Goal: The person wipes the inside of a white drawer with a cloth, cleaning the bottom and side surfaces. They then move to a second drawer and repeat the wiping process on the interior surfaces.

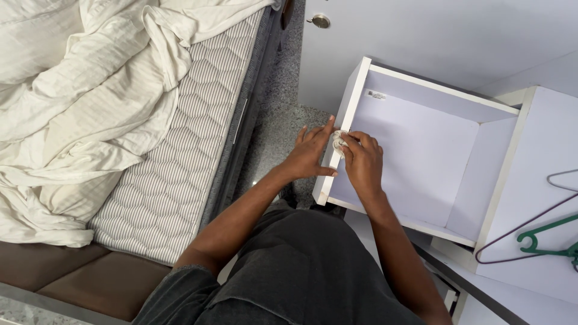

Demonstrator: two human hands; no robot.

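1. The left hand (pixel 310 153) is lying flat against the outer face of the white drawer (pixel 421 150), fingers spread and holding nothing, apparently bracing the front panel so that it is not shifting.
2. The right hand (pixel 363 161) is reaching over the panel's top edge, fingers curled shut around a small crumpled white cloth (pixel 338 142) and pressing it onto that edge, where the two hands are nearly meeting.
3. The drawer is standing pulled out from a white cabinet (pixel 542 180), showing a bare pale floor with nothing lying inside.
4. On the cabinet's top, a green hanger (pixel 545 241) and a dark wire hanger (pixel 524 232) are lying well apart from the hands.
5. To the left, a bare quilted mattress (pixel 180 162) is carrying rumpled cream sheets (pixel 78 90).
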